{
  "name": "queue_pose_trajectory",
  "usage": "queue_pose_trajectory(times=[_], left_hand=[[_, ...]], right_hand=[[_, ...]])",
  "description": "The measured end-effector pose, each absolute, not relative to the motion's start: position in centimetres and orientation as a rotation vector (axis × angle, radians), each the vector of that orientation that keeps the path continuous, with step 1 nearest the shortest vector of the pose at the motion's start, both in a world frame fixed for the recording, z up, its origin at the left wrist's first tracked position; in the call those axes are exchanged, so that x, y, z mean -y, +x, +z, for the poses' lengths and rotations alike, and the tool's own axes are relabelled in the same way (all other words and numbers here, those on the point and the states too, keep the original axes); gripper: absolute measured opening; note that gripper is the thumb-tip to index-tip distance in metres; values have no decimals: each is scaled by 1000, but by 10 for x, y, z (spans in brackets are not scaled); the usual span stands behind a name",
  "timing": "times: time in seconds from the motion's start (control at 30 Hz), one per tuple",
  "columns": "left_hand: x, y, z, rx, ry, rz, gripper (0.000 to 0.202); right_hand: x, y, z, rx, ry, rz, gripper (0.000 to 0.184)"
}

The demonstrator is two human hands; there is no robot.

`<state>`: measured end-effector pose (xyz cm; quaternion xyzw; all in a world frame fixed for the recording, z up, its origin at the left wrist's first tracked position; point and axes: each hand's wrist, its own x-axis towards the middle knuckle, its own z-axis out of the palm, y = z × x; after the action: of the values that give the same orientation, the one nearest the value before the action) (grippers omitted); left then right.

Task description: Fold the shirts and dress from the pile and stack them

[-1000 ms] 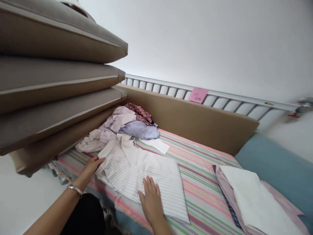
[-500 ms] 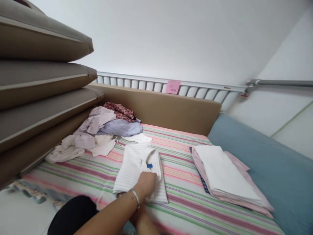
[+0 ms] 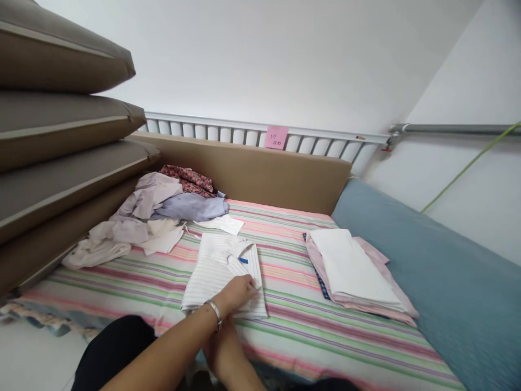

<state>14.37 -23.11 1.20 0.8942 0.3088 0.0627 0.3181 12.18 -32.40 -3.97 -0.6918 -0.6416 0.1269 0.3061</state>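
A white shirt with thin stripes point(image 3: 215, 263) lies folded into a narrow rectangle on the striped bedsheet point(image 3: 309, 326), its collar and a small blue tag facing up. My left hand point(image 3: 236, 293), with a metal bracelet on the wrist, rests on the shirt's near right corner, fingers closed together on the cloth. My right forearm point(image 3: 228, 353) crosses beneath the left arm. The right hand itself is hidden under that arm and the shirt's near edge.
A stack of folded clothes point(image 3: 350, 266), white on pink, lies to the right. A heap of unfolded clothes point(image 3: 163, 206) sits at the back left, beside stacked brown cushions point(image 3: 61, 136). Behind stand a brown panel point(image 3: 264, 174) and a white rail with a pink note point(image 3: 276, 137). A blue mattress point(image 3: 427, 271) lies right.
The shirt, spread wide a second ago, is now folded narrow. My left hand has crossed from its left side to its near right corner; my right hand has slipped out of sight.
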Motion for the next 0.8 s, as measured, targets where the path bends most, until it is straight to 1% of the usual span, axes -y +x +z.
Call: queue_pose_trajectory(times=[0.07, 0.13, 0.2, 0.27, 0.33, 0.37, 0.43, 0.53, 0.63, 0.73, 0.8], left_hand=[[219, 124, 9, -741, 2279, 304, 24], [196, 95, 4, -878, 2100, 603, 28], [169, 63, -3, -1152, 1820, 829, 32], [146, 37, -11, -1327, 1636, 828, 34], [134, 23, -20, -1367, 1530, 731, 34], [132, 21, -23, -1355, 1481, 681, 36], [133, 23, -27, -1296, 1393, 603, 42], [136, 33, -28, -1204, 1307, 552, 42], [135, 41, -26, -1195, 1260, 535, 29], [135, 42, -28, -1246, 1219, 565, 19], [143, 40, -31, -1258, 1187, 608, 15]], right_hand=[[342, 138, -34, 1628, -1716, 480, 41], [361, 162, -33, 1368, -1718, 558, 32], [375, 191, -39, 976, -1771, 538, 38], [380, 216, -50, 603, -1753, 551, 51], [377, 230, -62, 362, -1681, 657, 64], [372, 233, -66, 289, -1651, 707, 68], [359, 234, -69, 221, -1653, 765, 69], [338, 233, -62, 280, -1832, 850, 59], [323, 236, -53, 414, -2026, 946, 45], [314, 239, -48, 504, -2095, 920, 29], [311, 242, -45, 569, -2126, 888, 27]])
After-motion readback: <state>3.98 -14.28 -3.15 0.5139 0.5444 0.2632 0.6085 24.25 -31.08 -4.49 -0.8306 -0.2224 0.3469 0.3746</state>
